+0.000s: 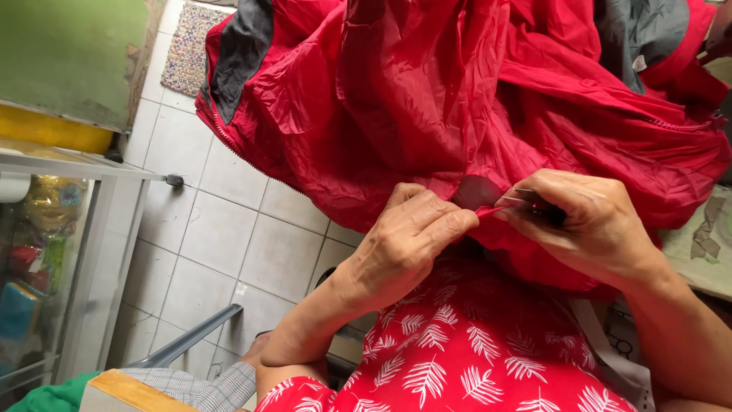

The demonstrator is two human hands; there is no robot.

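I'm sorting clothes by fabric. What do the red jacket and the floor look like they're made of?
The red jacket looks like thin synthetic cloth, perhaps nylon: slight sheen, sharp fine creases. Both hands, left hand and right hand, pinch it. The floor looks like glazed pale ceramic tile with grout lines.

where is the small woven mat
In the head view, the woven mat lies on the tiled floor at upper left, just left of the red jacket.

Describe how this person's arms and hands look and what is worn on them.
Both forearms are bare, with no sleeves reaching them. The left hand and right hand show no gloves, rings or watch. The person wears a red garment printed with white leaves.
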